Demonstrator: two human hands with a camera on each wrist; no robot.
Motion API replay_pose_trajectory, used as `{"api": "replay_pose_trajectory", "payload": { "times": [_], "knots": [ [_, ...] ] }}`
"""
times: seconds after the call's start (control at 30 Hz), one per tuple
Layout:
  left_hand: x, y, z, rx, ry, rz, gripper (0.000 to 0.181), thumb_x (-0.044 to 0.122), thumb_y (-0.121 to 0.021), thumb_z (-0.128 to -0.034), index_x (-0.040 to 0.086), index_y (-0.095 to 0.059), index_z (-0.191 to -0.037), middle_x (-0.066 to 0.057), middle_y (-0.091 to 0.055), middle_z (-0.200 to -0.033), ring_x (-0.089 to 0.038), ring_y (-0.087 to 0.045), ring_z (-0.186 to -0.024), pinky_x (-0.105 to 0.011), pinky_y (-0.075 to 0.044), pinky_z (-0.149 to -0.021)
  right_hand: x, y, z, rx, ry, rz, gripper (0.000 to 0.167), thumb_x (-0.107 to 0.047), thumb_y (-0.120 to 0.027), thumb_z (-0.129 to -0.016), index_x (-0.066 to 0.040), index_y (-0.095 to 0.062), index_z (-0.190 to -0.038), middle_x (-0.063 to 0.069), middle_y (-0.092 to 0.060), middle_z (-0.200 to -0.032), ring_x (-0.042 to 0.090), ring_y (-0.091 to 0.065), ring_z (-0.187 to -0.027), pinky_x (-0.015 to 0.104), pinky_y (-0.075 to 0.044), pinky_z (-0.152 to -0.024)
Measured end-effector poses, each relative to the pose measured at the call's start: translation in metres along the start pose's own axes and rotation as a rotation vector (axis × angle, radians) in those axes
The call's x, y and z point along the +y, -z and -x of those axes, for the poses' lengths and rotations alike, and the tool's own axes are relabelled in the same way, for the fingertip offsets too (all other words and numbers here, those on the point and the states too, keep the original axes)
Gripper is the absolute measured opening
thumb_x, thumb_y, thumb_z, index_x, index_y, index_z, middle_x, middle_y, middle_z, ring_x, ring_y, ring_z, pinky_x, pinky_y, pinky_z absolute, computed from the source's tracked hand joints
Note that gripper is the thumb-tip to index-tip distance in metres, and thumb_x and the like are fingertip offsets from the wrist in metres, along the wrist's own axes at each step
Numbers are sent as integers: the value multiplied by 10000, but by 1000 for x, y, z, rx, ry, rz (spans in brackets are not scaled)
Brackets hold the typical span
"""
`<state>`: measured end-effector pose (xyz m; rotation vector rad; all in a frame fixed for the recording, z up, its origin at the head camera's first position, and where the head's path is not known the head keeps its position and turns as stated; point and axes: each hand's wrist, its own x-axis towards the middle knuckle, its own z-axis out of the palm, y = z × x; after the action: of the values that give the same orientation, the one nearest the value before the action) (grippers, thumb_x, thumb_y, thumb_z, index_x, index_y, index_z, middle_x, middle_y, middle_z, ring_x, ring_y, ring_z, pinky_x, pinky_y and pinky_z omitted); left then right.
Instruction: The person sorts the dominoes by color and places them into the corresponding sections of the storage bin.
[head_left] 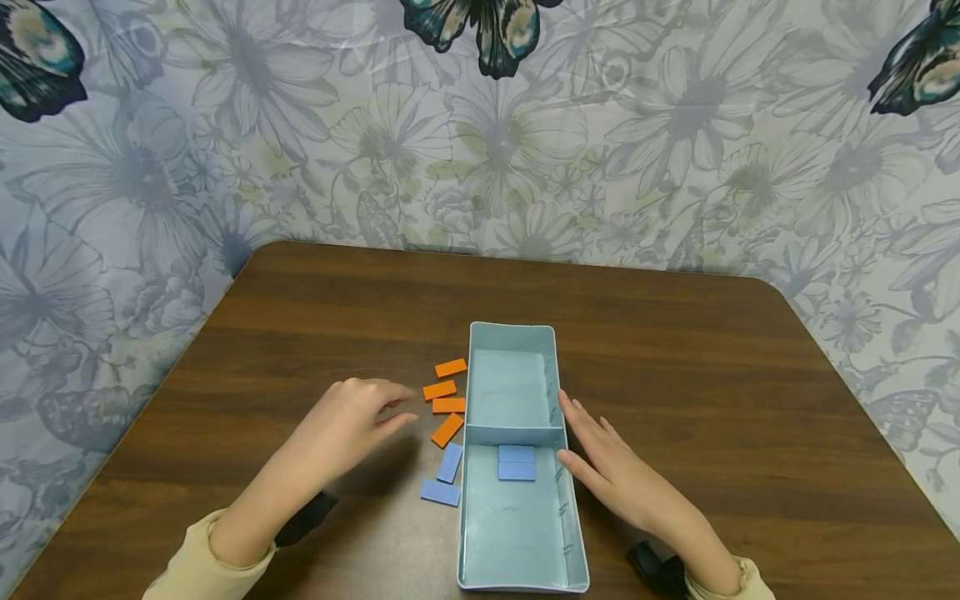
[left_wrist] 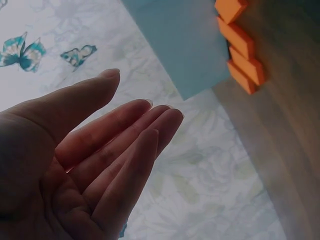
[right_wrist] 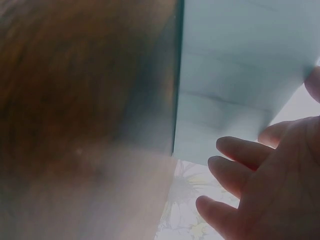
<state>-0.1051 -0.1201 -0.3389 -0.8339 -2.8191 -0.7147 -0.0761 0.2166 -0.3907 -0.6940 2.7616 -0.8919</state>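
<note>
Head view: left grip (head_left: 352, 421) empty, thumb and fingers parted, beside orange blocks (head_left: 448, 406) on the tabletop (head_left: 360, 317); right grip (head_left: 615, 475) straight-fingered against the tray (head_left: 510, 533). Two blue blocks (head_left: 517, 472) lie inside. Apparent step: block pickup; next calls for a pinch.

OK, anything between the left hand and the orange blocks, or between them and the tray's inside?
Nothing visible stands between the left hand and the orange blocks. Between them and the inside of the tray, only its left wall stands in the way.
</note>
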Motion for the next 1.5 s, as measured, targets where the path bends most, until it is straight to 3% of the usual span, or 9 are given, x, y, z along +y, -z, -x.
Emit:
{"api": "replay_pose_trajectory", "payload": {
  "times": [0.17,0.43,0.67,0.83,1.2,1.5],
  "knots": [
    [-5,-10,5,-57,-20,24,215,107,-769,-767,21,-707,-955,-49,-682,-899,-178,-636,-762,-317,-511,-652,0,0,-1,2,6,3,663,-334,-448,-994,-167,-72,-1514,-38,-103,-1536,259,-119,-1384,543,-87,-1056],
    [-6,-35,14,-202,-81,113,187,125,-765,-775,50,-698,-932,-16,-668,-864,-154,-623,-792,-320,-510,-695,1,-2,1,1,-8,-7,666,-352,-446,-992,-202,-61,-1515,-50,-104,-1535,249,-112,-1386,544,-84,-1055],
    [-4,-44,16,-295,-131,106,250,147,-780,-761,54,-699,-979,-2,-669,-949,-132,-613,-880,-309,-500,-745,0,-2,2,10,-10,-18,667,-356,-444,-992,-211,-55,-1514,-51,-101,-1537,249,-109,-1386,547,-81,-1054],
    [-3,-51,17,-304,-184,83,256,179,-797,-743,68,-703,-953,13,-659,-968,-124,-603,-912,-311,-487,-782,0,-2,3,13,-9,-18,668,-344,-452,-991,-210,-58,-1514,-33,-111,-1538,253,-115,-1385,553,-83,-1051],
    [-1,-51,18,-309,-185,27,263,171,-836,-685,68,-711,-892,23,-627,-899,-96,-583,-809,-283,-496,-706,1,0,0,17,10,-2,668,-323,-458,-992,-203,-60,-1515,-33,-115,-1537,258,-130,-1382,556,-88,-1050],
    [1,-56,22,-270,-234,-33,198,118,-840,-668,75,-721,-819,40,-592,-849,-68,-550,-747,-230,-480,-656,0,-1,1,12,-2,-14,668,-352,-450,-991,-213,-60,-1514,-48,-112,-1535,248,-131,-1382,550,-81,-1052]
  ]
}}
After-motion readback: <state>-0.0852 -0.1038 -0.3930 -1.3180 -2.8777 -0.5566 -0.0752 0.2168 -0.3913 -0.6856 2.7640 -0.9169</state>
